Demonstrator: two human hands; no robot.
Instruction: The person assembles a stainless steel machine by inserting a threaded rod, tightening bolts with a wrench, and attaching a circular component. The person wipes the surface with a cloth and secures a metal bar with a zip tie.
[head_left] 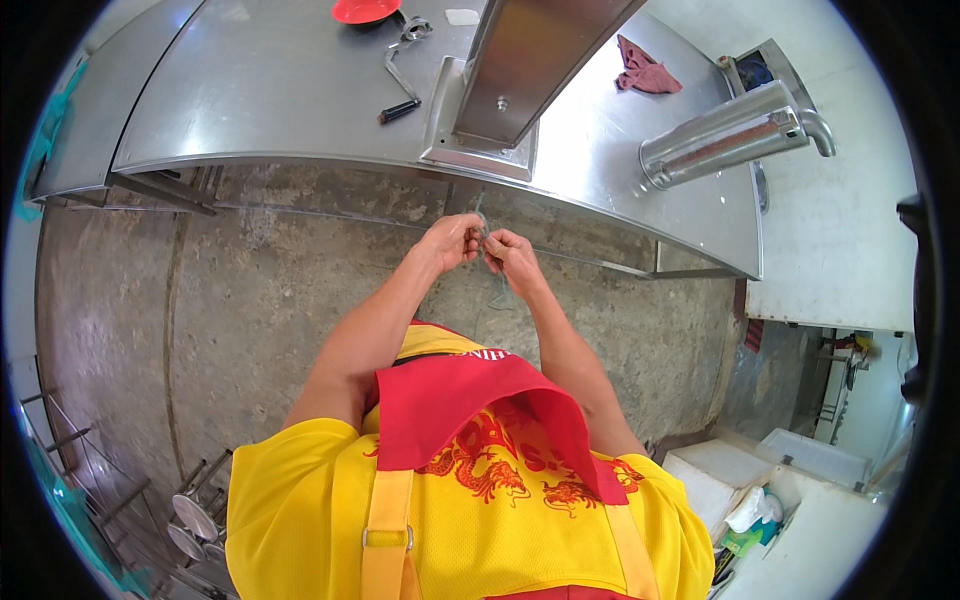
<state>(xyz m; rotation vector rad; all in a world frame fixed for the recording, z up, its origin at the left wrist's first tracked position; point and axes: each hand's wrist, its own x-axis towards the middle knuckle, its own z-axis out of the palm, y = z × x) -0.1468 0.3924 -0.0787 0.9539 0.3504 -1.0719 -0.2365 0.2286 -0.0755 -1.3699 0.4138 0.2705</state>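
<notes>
My left hand and my right hand are close together in front of the table's near edge. Both have their fingers pinched on a thin, pale green string. One part of it sticks up above the fingers, and a loose loop hangs below my right hand. The fingertips partly hide the string between the hands, so I cannot tell whether it is knotted there. Just beyond my hands, a tall metal column on a square base stands on the steel table.
A crank with a black handle lies left of the column, near a red bowl. To the right are a metal cylinder with a bent spout and a dark red cloth. Metal stools stand at lower left.
</notes>
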